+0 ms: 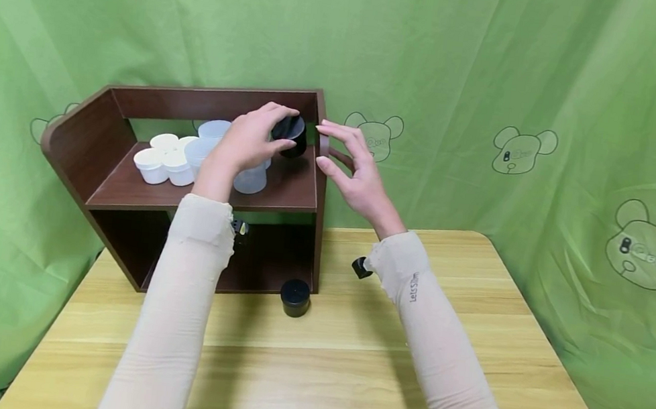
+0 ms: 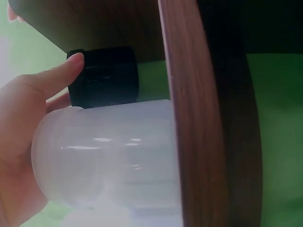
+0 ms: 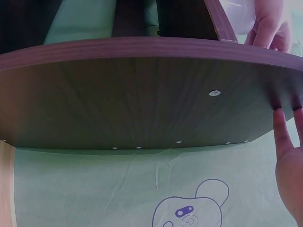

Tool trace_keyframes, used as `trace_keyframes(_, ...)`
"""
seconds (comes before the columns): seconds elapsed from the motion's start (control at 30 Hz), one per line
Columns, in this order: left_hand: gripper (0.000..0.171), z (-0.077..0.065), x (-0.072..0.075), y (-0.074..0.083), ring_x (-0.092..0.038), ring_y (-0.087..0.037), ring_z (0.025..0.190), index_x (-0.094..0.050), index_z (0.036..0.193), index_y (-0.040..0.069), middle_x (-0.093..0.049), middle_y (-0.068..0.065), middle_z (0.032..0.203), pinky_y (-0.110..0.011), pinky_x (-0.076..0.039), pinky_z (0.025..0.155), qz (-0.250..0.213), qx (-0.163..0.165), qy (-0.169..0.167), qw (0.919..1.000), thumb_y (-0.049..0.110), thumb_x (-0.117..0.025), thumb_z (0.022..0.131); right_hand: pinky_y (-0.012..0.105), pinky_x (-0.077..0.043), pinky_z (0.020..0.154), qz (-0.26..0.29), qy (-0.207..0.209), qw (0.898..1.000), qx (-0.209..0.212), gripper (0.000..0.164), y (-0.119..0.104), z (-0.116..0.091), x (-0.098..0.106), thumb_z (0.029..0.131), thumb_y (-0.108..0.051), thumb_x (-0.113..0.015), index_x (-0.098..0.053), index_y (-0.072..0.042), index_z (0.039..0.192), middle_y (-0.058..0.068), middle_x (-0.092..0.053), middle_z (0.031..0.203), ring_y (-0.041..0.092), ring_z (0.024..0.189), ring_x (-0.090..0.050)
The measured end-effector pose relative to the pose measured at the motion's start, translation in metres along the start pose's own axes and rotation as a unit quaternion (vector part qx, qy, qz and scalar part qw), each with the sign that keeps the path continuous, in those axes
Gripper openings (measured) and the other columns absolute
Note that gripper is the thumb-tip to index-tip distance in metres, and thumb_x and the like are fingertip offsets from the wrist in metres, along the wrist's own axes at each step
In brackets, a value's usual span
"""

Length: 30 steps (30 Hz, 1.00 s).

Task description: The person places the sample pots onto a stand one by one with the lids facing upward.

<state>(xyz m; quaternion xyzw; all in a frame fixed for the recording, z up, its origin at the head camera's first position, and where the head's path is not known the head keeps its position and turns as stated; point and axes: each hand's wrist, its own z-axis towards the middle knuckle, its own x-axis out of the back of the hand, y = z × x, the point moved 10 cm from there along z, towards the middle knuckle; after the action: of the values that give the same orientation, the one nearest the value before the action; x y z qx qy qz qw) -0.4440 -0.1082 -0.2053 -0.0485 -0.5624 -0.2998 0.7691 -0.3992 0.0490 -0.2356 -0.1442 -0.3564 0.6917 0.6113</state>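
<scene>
My left hand grips a black lidded jar near the right end of the upper shelf of a dark brown wooden rack. In the left wrist view the thumb lies at the lid end of this jar. Right beside it stands a translucent jar, close to the palm. My right hand is at the rack's right side panel, its fingers extended. Seen from the right wrist, fingertips touch the outer face of that panel.
Several white jars and translucent jars crowd the upper shelf's left and middle. A second black jar stands on the wooden table before the rack's right front corner. Green cloth hangs behind and at the sides.
</scene>
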Motion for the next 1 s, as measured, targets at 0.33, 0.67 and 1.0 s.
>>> trace_keyframes(0.33, 0.061, 0.001, -0.011, -0.001, -0.053, -0.031, 0.135, -0.047, 0.155, 0.016, -0.05, -0.01, 0.154, -0.053, -0.04, 0.115, -0.001, 0.014, -0.046, 0.9988, 0.03, -0.069, 0.1, 0.046, -0.043, 0.119, 0.002, 0.0, 1.0, -0.012, 0.046, -0.019, -0.005, -0.001, 0.1, 0.001, -0.062, -0.053, 0.003, 0.145, 0.018, -0.041, 0.156, 0.026, 0.142, -0.043)
trace_keyframes(0.67, 0.059, 0.003, -0.021, -0.001, -0.054, -0.033, 0.131, -0.049, 0.154, 0.016, -0.052, -0.011, 0.152, -0.051, -0.039, 0.114, 0.016, 0.018, -0.087, 0.9959, 0.032, -0.068, 0.101, 0.045, -0.043, 0.119, 0.004, 0.001, 1.0, -0.016, 0.046, -0.019, -0.005, 0.0, 0.1, 0.001, -0.061, -0.052, 0.002, 0.145, 0.018, -0.041, 0.156, 0.026, 0.143, -0.043)
trace_keyframes(1.0, 0.055, -0.001, -0.027, -0.001, -0.052, -0.036, 0.136, -0.052, 0.151, 0.015, -0.055, -0.009, 0.15, -0.052, -0.037, 0.118, 0.051, 0.018, -0.113, 0.9921, 0.034, -0.066, 0.102, 0.042, -0.043, 0.119, 0.004, -0.004, 1.0, -0.023, 0.046, -0.016, -0.006, -0.003, 0.1, 0.001, -0.062, -0.053, 0.002, 0.145, 0.018, -0.041, 0.156, 0.028, 0.143, -0.043)
